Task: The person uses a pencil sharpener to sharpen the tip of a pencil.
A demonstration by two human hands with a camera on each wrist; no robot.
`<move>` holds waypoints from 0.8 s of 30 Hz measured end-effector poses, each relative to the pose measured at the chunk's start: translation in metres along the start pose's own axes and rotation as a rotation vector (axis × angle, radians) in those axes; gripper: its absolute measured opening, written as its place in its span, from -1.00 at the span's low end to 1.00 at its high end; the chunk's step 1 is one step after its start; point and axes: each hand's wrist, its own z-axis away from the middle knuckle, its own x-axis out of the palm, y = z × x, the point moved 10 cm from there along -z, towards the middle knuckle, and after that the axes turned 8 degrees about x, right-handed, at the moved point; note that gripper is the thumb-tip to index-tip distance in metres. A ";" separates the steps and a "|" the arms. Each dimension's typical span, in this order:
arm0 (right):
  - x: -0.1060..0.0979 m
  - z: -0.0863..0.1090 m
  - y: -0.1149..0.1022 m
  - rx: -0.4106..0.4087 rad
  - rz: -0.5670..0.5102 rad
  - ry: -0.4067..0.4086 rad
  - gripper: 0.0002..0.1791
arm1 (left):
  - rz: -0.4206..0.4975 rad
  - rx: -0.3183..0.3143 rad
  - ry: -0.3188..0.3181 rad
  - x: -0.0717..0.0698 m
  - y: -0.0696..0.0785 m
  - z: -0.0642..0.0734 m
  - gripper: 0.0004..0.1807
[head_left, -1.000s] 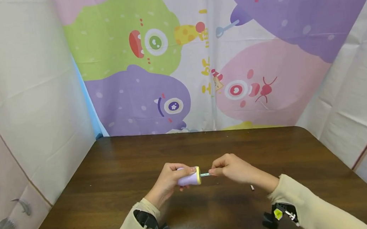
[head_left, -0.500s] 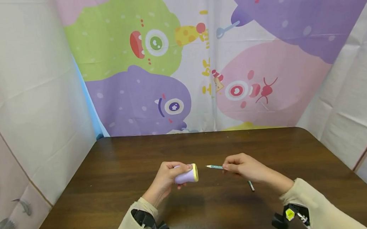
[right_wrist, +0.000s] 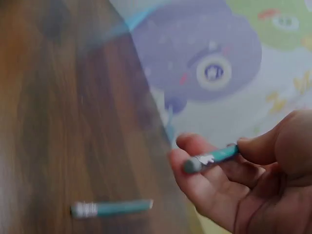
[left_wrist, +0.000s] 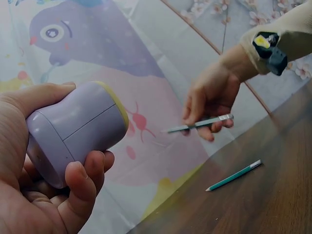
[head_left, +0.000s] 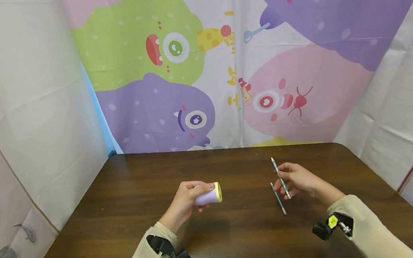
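Note:
In the head view my left hand (head_left: 184,202) grips a lilac pencil sharpener (head_left: 205,196) with a yellow rim, its open end facing right. The left wrist view shows the smooth lilac body held between thumb and curled fingers. To the right, my right hand (head_left: 299,179) pinches a teal pencil (left_wrist: 212,121) with a white-and-silver eraser end. Its tip points away from me in the head view. A second teal pencil (head_left: 278,200) lies on the table just below that hand, point toward the far side.
The dark brown wooden table (head_left: 145,229) runs back to a cartoon-printed curtain (head_left: 227,123). White cloth panels (head_left: 35,97) stand along both sides. A wrist camera mount (head_left: 168,247) sits on each sleeve.
The right hand has drawn the pencil out of the sharpener, moved right and turned it tip-away, above the pencil on the table. The left hand has shifted slightly left with the sharpener.

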 end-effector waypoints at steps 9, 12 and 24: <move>-0.038 -0.016 0.055 0.141 0.096 0.139 -0.61 | -0.009 -0.012 0.000 -0.001 -0.004 0.000 -0.87; -0.041 -0.019 0.067 0.172 0.127 0.144 -0.65 | -0.011 -0.011 -0.003 0.000 -0.005 -0.001 -0.87; -0.043 -0.031 0.070 0.169 0.239 0.243 -0.79 | -0.023 -0.014 -0.003 0.002 -0.010 -0.001 -0.87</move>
